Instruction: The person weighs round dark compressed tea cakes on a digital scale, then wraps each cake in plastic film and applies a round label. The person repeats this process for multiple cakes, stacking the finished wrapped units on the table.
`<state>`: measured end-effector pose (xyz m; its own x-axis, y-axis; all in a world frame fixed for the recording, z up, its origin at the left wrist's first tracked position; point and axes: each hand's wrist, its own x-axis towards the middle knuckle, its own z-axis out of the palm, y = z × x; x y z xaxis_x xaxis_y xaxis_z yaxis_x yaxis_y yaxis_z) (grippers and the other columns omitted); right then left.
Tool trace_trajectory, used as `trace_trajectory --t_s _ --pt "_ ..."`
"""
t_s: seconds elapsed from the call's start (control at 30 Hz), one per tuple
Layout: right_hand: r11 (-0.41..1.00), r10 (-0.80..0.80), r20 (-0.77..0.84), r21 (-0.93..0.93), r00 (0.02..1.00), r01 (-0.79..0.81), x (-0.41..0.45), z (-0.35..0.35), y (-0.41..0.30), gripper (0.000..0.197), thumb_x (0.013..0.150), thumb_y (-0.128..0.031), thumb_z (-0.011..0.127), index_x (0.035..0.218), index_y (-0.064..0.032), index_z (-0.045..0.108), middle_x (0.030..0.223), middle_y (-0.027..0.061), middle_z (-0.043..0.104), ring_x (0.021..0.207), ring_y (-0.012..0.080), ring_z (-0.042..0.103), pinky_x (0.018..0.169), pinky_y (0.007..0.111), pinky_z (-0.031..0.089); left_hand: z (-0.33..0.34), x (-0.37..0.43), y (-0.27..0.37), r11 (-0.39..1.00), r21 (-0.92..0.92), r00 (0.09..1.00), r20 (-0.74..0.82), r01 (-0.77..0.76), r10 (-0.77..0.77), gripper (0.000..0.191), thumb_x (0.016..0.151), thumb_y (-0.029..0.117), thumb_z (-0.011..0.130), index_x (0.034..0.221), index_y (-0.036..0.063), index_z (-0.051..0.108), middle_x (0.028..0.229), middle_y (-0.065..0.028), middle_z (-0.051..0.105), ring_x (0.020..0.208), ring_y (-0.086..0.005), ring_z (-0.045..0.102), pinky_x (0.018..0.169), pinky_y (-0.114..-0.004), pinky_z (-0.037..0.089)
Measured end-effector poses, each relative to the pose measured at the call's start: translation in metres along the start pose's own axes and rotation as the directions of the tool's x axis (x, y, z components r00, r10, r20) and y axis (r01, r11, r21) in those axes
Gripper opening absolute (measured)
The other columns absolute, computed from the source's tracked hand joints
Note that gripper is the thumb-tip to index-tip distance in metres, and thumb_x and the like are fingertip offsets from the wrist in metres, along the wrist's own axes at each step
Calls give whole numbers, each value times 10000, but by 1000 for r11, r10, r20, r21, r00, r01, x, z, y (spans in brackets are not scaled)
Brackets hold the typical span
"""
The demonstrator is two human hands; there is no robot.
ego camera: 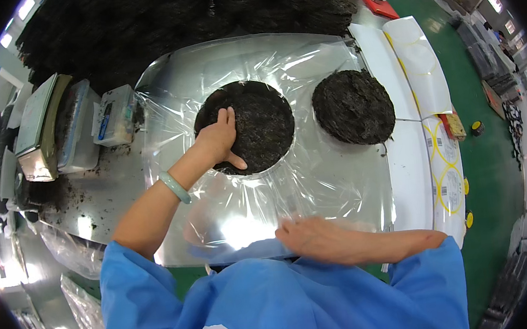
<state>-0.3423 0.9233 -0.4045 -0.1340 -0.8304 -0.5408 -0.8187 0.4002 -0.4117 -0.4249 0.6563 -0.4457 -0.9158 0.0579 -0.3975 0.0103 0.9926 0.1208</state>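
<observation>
My left hand (pixel 217 142), wearing a pale green bangle (pixel 175 187) at the wrist, rests flat with spread fingers on a round dark cake (pixel 260 127) that looks like dried seaweed. The cake sits in a round recess at the middle of a clear plastic film (pixel 340 181), whose creases radiate outward from it. To the right, a second dark round cake (pixel 354 107) lies on the film. Near the film's front edge is my right hand (pixel 310 236), blurred, with fingers curled; whether it pinches the film cannot be made out.
Stacked dark cakes (pixel 185 25) form a wall behind the film. Plastic boxes (pixel 74 129) stand at left, one holding a blue pen or knife (pixel 104 122). White sheets and round-label sheets (pixel 444 167) line the right edge. A red board (pixel 378 4) lies at back right.
</observation>
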Motion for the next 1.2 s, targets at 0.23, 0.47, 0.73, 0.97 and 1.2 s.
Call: trace_trajectory --t_s 0.23,0.47,0.73,0.97,1.2 --pt "824 -504 -509 -526 698 211 106 -27 -33 331 807 -126 565 1115 -10 538 996 110 616 898 249 619 824 367 477 -4 -2 -2 1000 26 1000 -7 6 -6 1440 455 497 920 1460 -154 121 1370 -278 370 1113 -386 597 896 -400 535" --pt "793 -512 -546 -4 663 609 93 10 -34 306 825 -123 579 1102 0 538 920 152 597 930 336 636 845 449 515 2 -9 3 996 -72 997 -58 42 -46 1364 452 391 938 1451 -132 171 1323 -251 411 1057 -385 622 839 -427 553" --pt "999 6 -580 40 814 22 -3 41 48 596 824 -191 715 1355 -41 488 1341 168 535 1160 319 566 942 378 480 4 -25 12 997 -75 993 -119 7 -16 1169 540 354 894 1438 -70 278 1222 -221 451 1101 -355 579 823 -404 549" --pt "912 310 -945 265 105 -311 43 -156 207 661 929 -371 610 1358 92 412 1328 286 501 1174 484 491 1021 487 385 2 -27 56 987 -55 938 -322 -152 126 679 781 380 744 1407 300 492 1553 -81 305 1352 -485 340 1004 -664 385" --pt "860 511 -829 488 228 -149 161 -207 228 424 910 -335 638 1169 -9 561 1121 280 633 1097 382 598 862 472 478 21 -14 57 994 -4 965 -241 -110 105 778 753 510 732 1453 375 420 1607 -52 200 1378 -561 238 976 -753 347"
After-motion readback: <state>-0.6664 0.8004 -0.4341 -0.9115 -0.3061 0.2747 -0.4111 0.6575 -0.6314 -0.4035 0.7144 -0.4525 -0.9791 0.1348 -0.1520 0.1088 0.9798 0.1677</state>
